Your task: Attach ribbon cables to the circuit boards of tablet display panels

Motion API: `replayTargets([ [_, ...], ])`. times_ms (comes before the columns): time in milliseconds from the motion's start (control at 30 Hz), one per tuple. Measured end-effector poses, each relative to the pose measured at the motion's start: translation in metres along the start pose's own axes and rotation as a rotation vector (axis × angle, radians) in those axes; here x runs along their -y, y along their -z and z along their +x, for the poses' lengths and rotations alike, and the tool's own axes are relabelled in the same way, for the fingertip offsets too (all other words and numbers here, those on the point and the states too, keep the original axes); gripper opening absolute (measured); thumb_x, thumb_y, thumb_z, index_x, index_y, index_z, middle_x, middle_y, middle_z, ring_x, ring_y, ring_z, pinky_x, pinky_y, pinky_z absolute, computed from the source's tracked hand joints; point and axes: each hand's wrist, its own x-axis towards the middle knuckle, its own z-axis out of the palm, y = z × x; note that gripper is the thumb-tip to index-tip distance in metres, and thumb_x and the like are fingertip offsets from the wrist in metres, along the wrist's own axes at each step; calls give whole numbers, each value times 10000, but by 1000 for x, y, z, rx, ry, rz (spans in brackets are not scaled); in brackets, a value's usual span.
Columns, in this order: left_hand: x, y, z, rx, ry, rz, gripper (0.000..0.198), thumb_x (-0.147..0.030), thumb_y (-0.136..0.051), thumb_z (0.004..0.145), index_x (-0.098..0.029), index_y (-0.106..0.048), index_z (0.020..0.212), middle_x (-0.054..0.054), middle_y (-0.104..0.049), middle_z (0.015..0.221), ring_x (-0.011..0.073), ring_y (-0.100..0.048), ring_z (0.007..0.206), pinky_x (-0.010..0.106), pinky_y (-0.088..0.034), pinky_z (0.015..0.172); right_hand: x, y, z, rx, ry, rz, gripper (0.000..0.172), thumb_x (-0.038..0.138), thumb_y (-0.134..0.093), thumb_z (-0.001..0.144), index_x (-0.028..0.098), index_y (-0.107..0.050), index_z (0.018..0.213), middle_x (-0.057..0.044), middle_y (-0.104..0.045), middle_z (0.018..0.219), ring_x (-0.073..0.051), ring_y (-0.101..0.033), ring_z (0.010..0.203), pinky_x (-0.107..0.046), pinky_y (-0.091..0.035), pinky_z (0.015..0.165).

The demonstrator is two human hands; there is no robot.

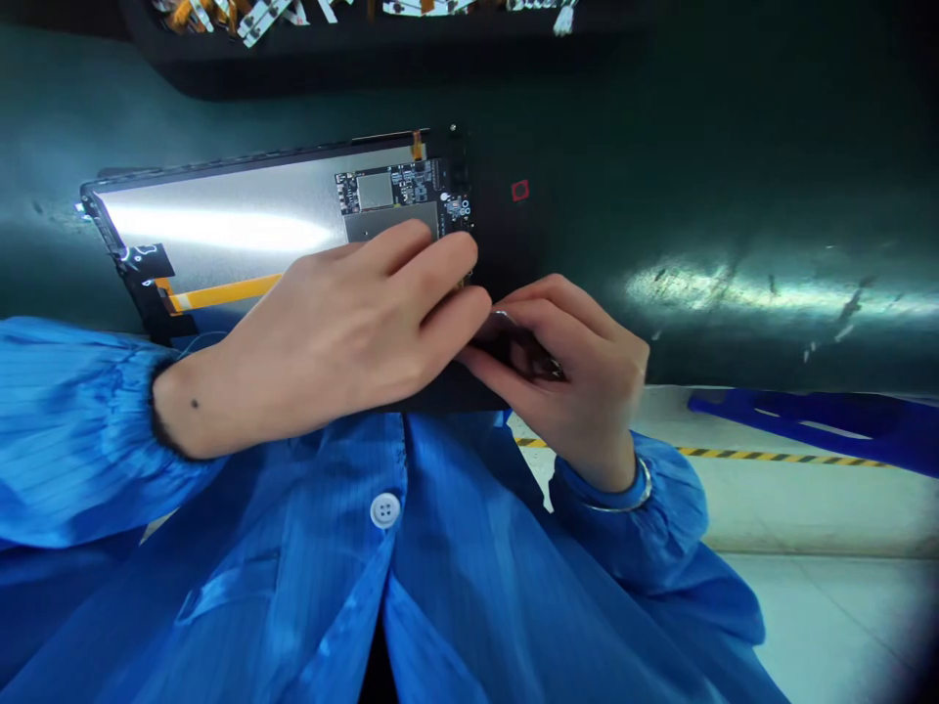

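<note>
Dark green bench, hazard-taped floor at four o'clock; left hand curves over the display's circuit board, right hand pinches something dark.

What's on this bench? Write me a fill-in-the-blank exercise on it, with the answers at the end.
The left hand reaches over a ____ circuit board at one end of a silver-backed rectangular display panel.
A flat ____ ribbon cable runs along the panel toward the left hand.
The right hand has a ____ band at its wrist.
A round ____ button sits on the front of the blue smock.

Answers: black; orange-yellow; silver; white.
</note>
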Motion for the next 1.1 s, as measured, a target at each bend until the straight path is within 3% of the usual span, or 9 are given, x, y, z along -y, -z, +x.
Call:
replayTargets([
  [200,1,1,4,-41,-124,89,489,-83,-143,974,-96,-631,938,66,-589,885,205,-678,780,217,-515,478,-1,2,3,34,-8,-18,83,262,-712,859,256,-636,827,19,-627,795,-86,-466,505,-241,-436,451],
  [367,-4,3,8,11,-135,141,524,-45,-127,949,-110,-647,981,48,-566,800,174,-667,715,197,-489,436,-2,3,4,39,11,-24,89,258,-693,875,251,-630,814,10,-623,783,-100,-496,539,-241,-457,471],
  [500,-3,-1,6,-39,-109,118,505,-50,-142,953,-145,-637,984,42,-585,816,135,-667,715,170,-485,469,-1,3,3,39,4,-27,75,262,-694,876,253,-642,823,12,-629,787,-94,-489,527,-243,-459,469],
  [600,5,-5,-3,-100,29,54,393,-133,-206,992,-133,-598,971,63,-611,944,138,-657,742,197,-469,500,-1,3,3,40,-11,-14,67,257,-722,855,248,-657,845,19,-638,808,-74,-455,496,-237,-445,454],
  [733,12,-8,-16,-177,199,-113,155,-244,-422,992,-157,-540,939,30,-603,1009,148,-644,853,228,-465,601,-2,3,2,37,-26,27,81,262,-740,844,233,-665,851,18,-644,829,-53,-408,466,-231,-420,431],
  [867,11,-8,-23,-201,220,-288,55,-218,-508,967,-181,-547,957,30,-610,1035,142,-645,907,251,-509,683,-3,1,1,31,-26,34,75,268,-738,847,236,-672,865,19,-650,833,-48,-401,461,-228,-418,422],
  [1100,16,-10,-29,-174,254,-461,56,-202,-513,957,-248,-545,960,18,-607,1063,143,-650,992,311,-584,849,-2,-2,0,-19,-27,19,78,254,-751,834,250,-675,851,16,-664,830,-55,-415,448,-235,-422,403],
])
